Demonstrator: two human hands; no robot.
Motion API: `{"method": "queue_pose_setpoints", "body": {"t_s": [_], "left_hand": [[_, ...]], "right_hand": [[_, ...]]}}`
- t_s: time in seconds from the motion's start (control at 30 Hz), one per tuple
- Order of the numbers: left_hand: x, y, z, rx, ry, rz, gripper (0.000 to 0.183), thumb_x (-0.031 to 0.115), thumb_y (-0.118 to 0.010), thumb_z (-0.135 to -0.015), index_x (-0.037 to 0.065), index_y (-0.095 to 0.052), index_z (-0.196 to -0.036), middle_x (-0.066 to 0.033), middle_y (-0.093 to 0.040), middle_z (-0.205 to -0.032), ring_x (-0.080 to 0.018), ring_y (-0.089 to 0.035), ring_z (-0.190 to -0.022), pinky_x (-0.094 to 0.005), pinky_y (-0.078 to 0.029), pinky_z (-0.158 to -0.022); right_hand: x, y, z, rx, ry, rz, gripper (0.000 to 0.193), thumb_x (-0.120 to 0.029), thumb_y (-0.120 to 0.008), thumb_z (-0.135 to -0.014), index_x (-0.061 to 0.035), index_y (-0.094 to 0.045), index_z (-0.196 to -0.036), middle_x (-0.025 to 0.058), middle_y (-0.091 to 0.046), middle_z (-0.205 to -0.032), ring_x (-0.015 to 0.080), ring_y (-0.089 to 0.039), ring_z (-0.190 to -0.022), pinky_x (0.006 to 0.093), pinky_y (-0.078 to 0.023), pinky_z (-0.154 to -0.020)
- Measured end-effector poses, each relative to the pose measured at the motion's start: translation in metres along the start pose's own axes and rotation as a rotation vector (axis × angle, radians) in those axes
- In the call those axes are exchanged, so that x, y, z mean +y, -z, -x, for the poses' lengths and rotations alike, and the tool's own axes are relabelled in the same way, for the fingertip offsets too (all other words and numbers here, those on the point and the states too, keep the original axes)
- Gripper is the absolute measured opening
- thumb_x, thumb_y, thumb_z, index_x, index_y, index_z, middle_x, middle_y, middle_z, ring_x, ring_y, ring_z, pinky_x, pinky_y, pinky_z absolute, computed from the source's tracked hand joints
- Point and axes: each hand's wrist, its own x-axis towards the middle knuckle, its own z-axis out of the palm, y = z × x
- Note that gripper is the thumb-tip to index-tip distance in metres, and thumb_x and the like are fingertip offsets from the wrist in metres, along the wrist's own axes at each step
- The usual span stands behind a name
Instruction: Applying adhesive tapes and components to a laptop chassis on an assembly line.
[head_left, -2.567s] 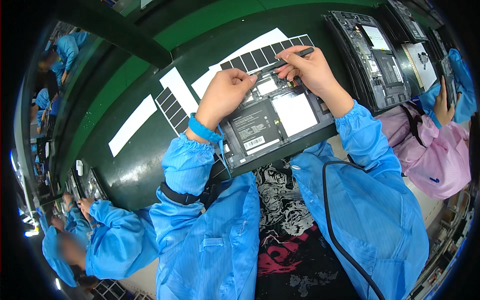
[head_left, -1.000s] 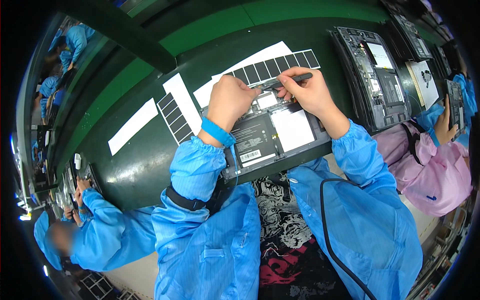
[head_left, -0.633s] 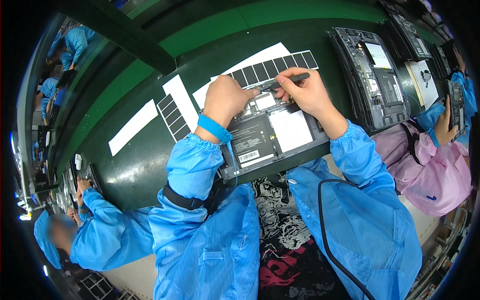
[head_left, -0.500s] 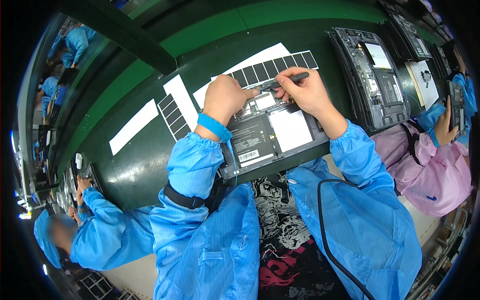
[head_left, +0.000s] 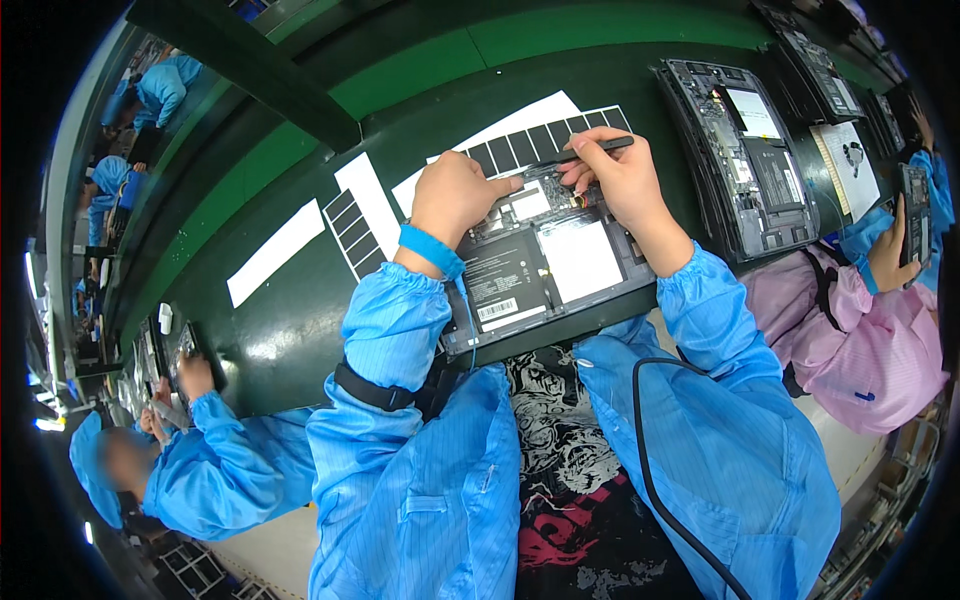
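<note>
The left hand (head_left: 455, 195) pressed curled fingers on the opened laptop (head_left: 545, 265); the right hand (head_left: 615, 175) pinched a dark tool (head_left: 600, 146); a steady brace and light touch seemed wise.

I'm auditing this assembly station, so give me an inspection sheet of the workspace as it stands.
Surface: dark green bench with white sheets and black-striped strips.
Job's things: opened device, back cover off, black battery and white panel exposed, at the near edge.
Clutter: second opened device to the right.
Grippers: left hand rests fingertips on the device's top; right hand grips a dark pen-like tool.
Cables: black cord over the right sleeve; blue wrist strap.
Surroundings: co-workers in blue and pink coats on both sides.
</note>
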Motion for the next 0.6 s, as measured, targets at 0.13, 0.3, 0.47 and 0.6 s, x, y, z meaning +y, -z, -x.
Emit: {"method": "queue_pose_setpoints", "body": {"t_s": [0.13, 0.3, 0.47, 0.6], "left_hand": [[0.000, -0.003, 0.005, 0.053, -0.036, -0.047, 0.048, 0.042, -0.082, -0.069, -0.001, -0.064, -0.056, -0.0122, -0.059, -0.049, -0.0211, -0.059, -0.046, -0.0333, -0.047, -0.047], [-0.011, 0.016, 0.039, -0.134, -0.058, 0.816, 0.029, 0.024, -0.070, -0.087, -0.005, -0.069, -0.094, 0.0003, -0.058, -0.065, -0.0090, -0.049, -0.054, -0.0241, -0.034, -0.048], [-0.027, 0.044, 0.100, -0.045, -0.119, 1.121, 0.023, 0.009, -0.061, -0.093, -0.006, -0.066, -0.110, 0.0013, -0.049, -0.068, -0.0065, -0.042, -0.062, -0.0211, -0.027, -0.050], [-0.030, 0.053, 0.128, 0.061, -0.177, 1.071, 0.016, 0.005, -0.063, -0.090, -0.009, -0.069, -0.097, -0.0042, -0.055, -0.073, -0.0073, -0.045, -0.059, -0.0212, -0.031, -0.049]], "right_hand": [[0.003, 0.000, 0.000, -0.025, 0.004, 0.039, 0.017, -0.010, -0.061, -0.092, 0.0061, -0.065, -0.092, 0.0170, -0.068, -0.075, 0.0142, -0.066, -0.061, 0.0213, -0.049, -0.050], [0.003, 0.002, -0.001, -0.014, -0.009, -0.044, 0.018, -0.012, -0.060, -0.092, 0.0060, -0.064, -0.091, 0.0178, -0.068, -0.077, 0.0138, -0.066, -0.061, 0.0205, -0.048, -0.050], [0.003, 0.002, 0.002, -0.006, 0.010, -0.029, 0.022, -0.015, -0.058, -0.095, 0.0059, -0.064, -0.093, 0.0172, -0.068, -0.079, 0.0135, -0.065, -0.062, 0.0199, -0.048, -0.052], [0.004, 0.004, 0.001, 0.029, 0.004, 0.004, 0.020, -0.015, -0.061, -0.093, 0.0051, -0.065, -0.093, 0.0175, -0.068, -0.079, 0.0131, -0.065, -0.062, 0.0196, -0.048, -0.052]]}}
